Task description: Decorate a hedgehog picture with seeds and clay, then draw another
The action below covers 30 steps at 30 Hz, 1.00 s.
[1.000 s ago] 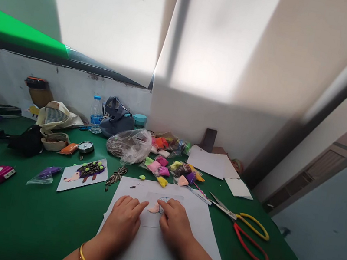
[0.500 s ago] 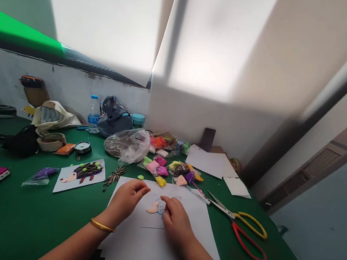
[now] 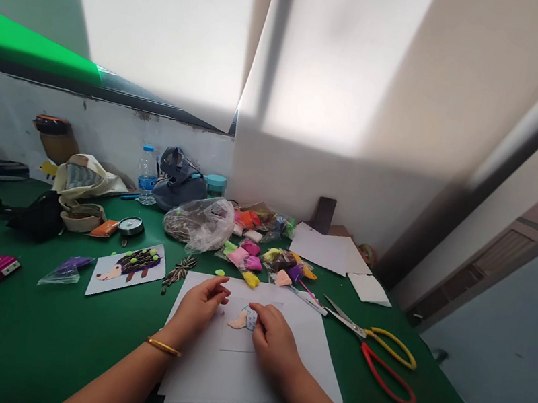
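On the white sheets in the head view, the peach piece lay against the blue drawing, narrow tip toward 8 o'clock, long axis running 8-to-2 o'clock. The left hand, at 10 o'clock, was loosely curled, thumb and index tips apart. The right hand, at 4 o'clock, had bent fingers; its pinch was indeterminable. Scissors lay at 3 o'clock.

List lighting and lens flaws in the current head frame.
Head view: bright glow and soft shadow bands on the pale backdrop, green tabletop much darker; upper-right corner dark and blurred; far-right edges slant, probably wide-angle distortion; fine detail on the small drawing is too soft to read.
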Motion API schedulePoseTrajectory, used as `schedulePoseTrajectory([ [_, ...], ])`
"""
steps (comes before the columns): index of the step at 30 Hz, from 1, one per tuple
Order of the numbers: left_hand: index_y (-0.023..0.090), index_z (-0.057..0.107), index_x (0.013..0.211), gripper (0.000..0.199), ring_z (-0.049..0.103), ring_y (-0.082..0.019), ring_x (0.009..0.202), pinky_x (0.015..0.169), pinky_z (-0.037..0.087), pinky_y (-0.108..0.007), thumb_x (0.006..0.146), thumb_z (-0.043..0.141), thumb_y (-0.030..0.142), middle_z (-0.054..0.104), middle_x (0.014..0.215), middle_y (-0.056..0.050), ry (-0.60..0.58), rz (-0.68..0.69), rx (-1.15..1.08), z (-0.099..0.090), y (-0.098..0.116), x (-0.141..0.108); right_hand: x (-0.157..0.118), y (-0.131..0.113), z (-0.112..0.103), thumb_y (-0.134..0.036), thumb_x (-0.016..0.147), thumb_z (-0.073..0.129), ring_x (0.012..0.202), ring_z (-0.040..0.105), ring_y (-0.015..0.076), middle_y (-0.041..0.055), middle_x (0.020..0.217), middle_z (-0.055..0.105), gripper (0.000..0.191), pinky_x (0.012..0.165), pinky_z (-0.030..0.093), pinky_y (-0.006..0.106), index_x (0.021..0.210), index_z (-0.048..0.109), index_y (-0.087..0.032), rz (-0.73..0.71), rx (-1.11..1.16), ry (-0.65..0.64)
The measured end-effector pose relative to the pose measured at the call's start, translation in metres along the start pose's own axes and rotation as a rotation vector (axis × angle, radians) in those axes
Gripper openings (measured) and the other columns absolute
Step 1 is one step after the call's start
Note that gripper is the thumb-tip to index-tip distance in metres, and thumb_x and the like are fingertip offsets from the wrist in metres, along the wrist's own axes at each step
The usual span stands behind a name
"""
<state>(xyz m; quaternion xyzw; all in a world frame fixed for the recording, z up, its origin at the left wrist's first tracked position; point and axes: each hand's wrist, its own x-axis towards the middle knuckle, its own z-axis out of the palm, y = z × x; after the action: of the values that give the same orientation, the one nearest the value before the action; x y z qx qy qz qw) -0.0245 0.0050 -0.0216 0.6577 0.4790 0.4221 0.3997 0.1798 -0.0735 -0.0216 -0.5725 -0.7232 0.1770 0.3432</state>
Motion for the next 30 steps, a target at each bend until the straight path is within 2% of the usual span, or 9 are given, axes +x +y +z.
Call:
schedulePoseTrajectory([
  [3, 0.020, 0.067, 0.113, 0.038, 0.069, -0.019, 0.075, 0.071, 0.055, -0.032, 0.079, 0.061, 0.035, 0.072, 0.084, -0.002, 0.019, -0.006, 0.087, -0.003, 0.000, 0.000, 0.000, 0.002, 0.001, -0.008, 0.084, 0.045, 0.101, 0.059, 0.0218, 0.0078, 0.103, 0.066, 0.046, 0.090, 0.049, 0.035, 0.125, 0.063, -0.019, -0.010, 0.000, 0.008],
  [5, 0.021, 0.071, 0.097, 0.023, 0.066, -0.019, 0.076, 0.071, 0.051, -0.031, 0.079, 0.064, 0.033, 0.070, 0.081, -0.002, 0.022, 0.045, 0.273, -0.007, 0.002, -0.002, 0.000, 0.003, 0.002, -0.008, 0.084, 0.045, 0.101, 0.059, 0.0216, 0.0078, 0.103, 0.066, 0.046, 0.090, 0.049, 0.035, 0.125, 0.063, -0.020, -0.014, 0.001, 0.010],
  [8, 0.021, 0.072, 0.078, 0.007, 0.063, -0.021, 0.080, 0.072, 0.046, -0.031, 0.079, 0.067, 0.027, 0.070, 0.081, -0.003, -0.056, 0.163, 0.552, -0.011, 0.006, -0.005, 0.000, 0.003, 0.003, -0.007, 0.084, 0.045, 0.099, 0.060, 0.0215, 0.0079, 0.101, 0.066, 0.046, 0.089, 0.050, 0.035, 0.124, 0.063, -0.019, -0.014, -0.001, 0.015],
  [13, 0.023, 0.077, 0.083, 0.011, 0.063, -0.020, 0.081, 0.074, 0.042, -0.031, 0.083, 0.066, 0.023, 0.071, 0.084, -0.004, -0.157, 0.269, 0.756, -0.009, 0.009, -0.008, 0.000, 0.003, 0.003, -0.008, 0.084, 0.045, 0.100, 0.060, 0.0213, 0.0074, 0.103, 0.067, 0.045, 0.090, 0.050, 0.035, 0.123, 0.064, -0.020, -0.019, -0.002, 0.023],
  [17, 0.021, 0.075, 0.080, 0.015, 0.062, -0.021, 0.080, 0.072, 0.040, -0.032, 0.086, 0.061, 0.020, 0.070, 0.083, -0.005, -0.138, 0.310, 0.866, -0.007, 0.012, -0.009, 0.000, 0.004, 0.003, -0.008, 0.084, 0.045, 0.101, 0.060, 0.0210, 0.0072, 0.104, 0.067, 0.045, 0.090, 0.050, 0.034, 0.123, 0.064, -0.020, -0.020, -0.003, 0.028],
  [21, 0.021, 0.069, 0.086, 0.018, 0.063, -0.022, 0.083, 0.074, 0.041, -0.032, 0.092, 0.053, 0.022, 0.071, 0.086, -0.005, -0.102, 0.299, 0.795, -0.007, 0.011, -0.010, 0.000, 0.004, 0.004, -0.007, 0.083, 0.046, 0.099, 0.060, 0.0215, 0.0074, 0.101, 0.067, 0.045, 0.089, 0.051, 0.035, 0.122, 0.065, -0.020, -0.029, 0.001, 0.040],
  [25, 0.023, 0.064, 0.090, 0.018, 0.065, -0.020, 0.083, 0.071, 0.045, -0.029, 0.092, 0.047, 0.024, 0.072, 0.090, -0.002, -0.067, 0.161, 0.571, -0.007, 0.006, -0.009, -0.002, 0.002, 0.003, -0.009, 0.085, 0.045, 0.096, 0.061, 0.0209, 0.0073, 0.098, 0.065, 0.043, 0.087, 0.051, 0.034, 0.121, 0.064, -0.019, -0.033, 0.059, 0.059],
  [28, 0.023, 0.065, 0.090, 0.016, 0.067, -0.019, 0.083, 0.072, 0.048, -0.028, 0.088, 0.049, 0.025, 0.073, 0.092, -0.001, -0.063, 0.087, 0.434, -0.005, 0.003, -0.008, 0.005, 0.007, -0.007, -0.010, 0.085, 0.043, 0.096, 0.060, 0.0205, 0.0074, 0.101, 0.064, 0.044, 0.087, 0.051, 0.034, 0.124, 0.063, -0.020, -0.037, 0.072, 0.086],
  [30, 0.023, 0.067, 0.097, 0.021, 0.068, -0.020, 0.084, 0.076, 0.051, -0.030, 0.087, 0.049, 0.027, 0.074, 0.096, -0.002, -0.067, 0.071, 0.344, -0.004, 0.001, -0.007, 0.017, 0.017, -0.019, -0.011, 0.085, 0.045, 0.100, 0.058, 0.0223, 0.0083, 0.106, 0.063, 0.045, 0.088, 0.050, 0.035, 0.125, 0.062, -0.021, -0.031, -0.012, 0.124],
])
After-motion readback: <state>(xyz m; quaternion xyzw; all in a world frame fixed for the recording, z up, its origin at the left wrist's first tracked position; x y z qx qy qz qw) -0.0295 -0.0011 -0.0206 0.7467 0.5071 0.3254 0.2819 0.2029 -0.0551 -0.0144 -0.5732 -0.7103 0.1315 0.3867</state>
